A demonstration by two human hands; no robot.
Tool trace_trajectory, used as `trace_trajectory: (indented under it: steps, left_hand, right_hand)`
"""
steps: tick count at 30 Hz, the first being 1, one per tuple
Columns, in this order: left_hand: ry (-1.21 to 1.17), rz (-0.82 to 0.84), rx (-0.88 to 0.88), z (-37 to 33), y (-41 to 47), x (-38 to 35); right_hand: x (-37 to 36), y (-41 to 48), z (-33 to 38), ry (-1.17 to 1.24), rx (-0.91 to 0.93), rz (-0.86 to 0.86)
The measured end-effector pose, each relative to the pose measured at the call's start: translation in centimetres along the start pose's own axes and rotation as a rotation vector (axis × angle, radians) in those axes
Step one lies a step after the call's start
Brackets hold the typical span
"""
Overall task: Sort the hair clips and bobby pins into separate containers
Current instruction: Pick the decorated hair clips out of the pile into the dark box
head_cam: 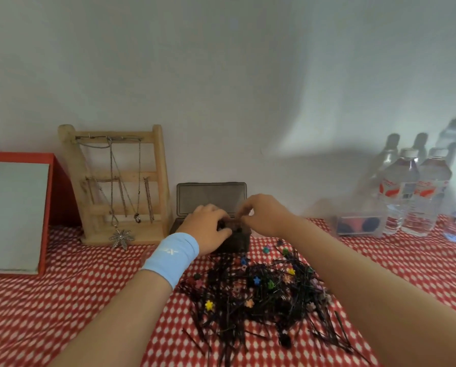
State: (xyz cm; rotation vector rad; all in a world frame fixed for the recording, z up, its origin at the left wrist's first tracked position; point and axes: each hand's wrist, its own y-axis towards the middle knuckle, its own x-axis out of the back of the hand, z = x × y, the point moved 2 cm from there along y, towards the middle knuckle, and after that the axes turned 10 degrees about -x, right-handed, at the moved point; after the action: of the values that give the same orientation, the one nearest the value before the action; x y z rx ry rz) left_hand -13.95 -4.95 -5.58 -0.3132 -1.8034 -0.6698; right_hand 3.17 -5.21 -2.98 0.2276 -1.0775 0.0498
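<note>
A dark translucent box (237, 242) stands open against the wall, its lid (211, 198) raised behind it. My left hand (208, 226), with a light blue wristband, grips the box's left front edge. Over the box opening, my right hand (261, 213) hovers with its fingertips pinched together; what they hold is too small and blurred to tell. In front of the box a heap of black bobby pins (261, 300) lies on the cloth, mixed with several small coloured flower clips (209, 305).
A wooden jewellery stand (121, 181) with chains leans at the left, beside a red-framed mirror (15, 215). At the right stand water bottles (417, 192) and a small clear container (359, 226). Everything rests on a red-and-white patterned tablecloth (89, 287).
</note>
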Motion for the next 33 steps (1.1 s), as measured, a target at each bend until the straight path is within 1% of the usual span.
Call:
trace_trajectory:
  steps: [2,4,6,9,10,12,15,17,19,21,22,24,26,28,31,33]
  left_hand:
    - [-0.098,-0.085,-0.043,-1.6,-0.5,0.3]
    - [-0.209,-0.08,-0.07,-3.6,-1.2,0.3]
    - [-0.257,0.011,-0.094,-5.4,-1.6,-0.3]
    - [-0.281,0.213,-0.109,-7.8,-1.9,-1.9]
    - [-0.274,0.274,-0.11,-8.5,-2.1,-2.4]
    - [-0.181,0.347,-0.159,-9.5,-2.2,-3.2]
    - [-0.112,0.37,-0.155,-9.9,-2.3,-2.9]
    - [-0.087,0.356,-0.141,-10.2,-2.3,-2.5]
    - [-0.075,0.296,-0.157,-11.0,-2.3,-2.1]
    - [-0.111,0.244,-0.181,-12.3,-2.5,-2.0]
    - [-0.135,0.25,-0.19,-12.9,-2.5,-2.1]
    - [-0.136,0.344,-0.196,-13.9,-2.7,-2.7]
    - [-0.085,0.44,-0.184,-14.4,-3.0,-3.3]
    - [-0.062,0.448,-0.163,-14.4,-3.1,-3.3]
    - [0.0,0.443,-0.128,-14.0,-3.0,-2.6]
    - [0.017,0.412,-0.128,-14.0,-2.9,-2.3]
  right_hand:
    - [1.0,-1.2,-0.4,0.026,0.0,0.032]
    - [1.9,-2.7,-0.8,-0.006,-0.021,0.138]
    - [2.4,-4.0,-1.5,-0.083,-0.06,0.261]
    - [2.6,-5.6,-3.5,-0.23,-0.166,0.458]
    - [2.7,-6.1,-4.2,-0.279,-0.202,0.512]
    - [3.0,-7.0,-5.5,-0.354,-0.264,0.581]
    - [3.2,-8.3,-6.9,-0.391,-0.289,0.572]
    - [3.0,-8.9,-7.5,-0.325,-0.289,0.506]
    - [3.0,-9.3,-7.6,-0.272,-0.265,0.424]
    - [3.4,-9.7,-7.5,-0.261,-0.236,0.35]
    - [3.7,-10.0,-7.4,-0.261,-0.226,0.33]
    - [4.2,-10.5,-7.7,-0.225,-0.249,0.359]
    - [4.5,-11.3,-7.8,-0.22,-0.292,0.451]
    - [4.5,-11.9,-7.9,-0.228,-0.308,0.496]
    - [4.3,-12.2,-7.9,-0.193,-0.276,0.512]
    - [4.5,-12.4,-7.8,-0.176,-0.265,0.518]
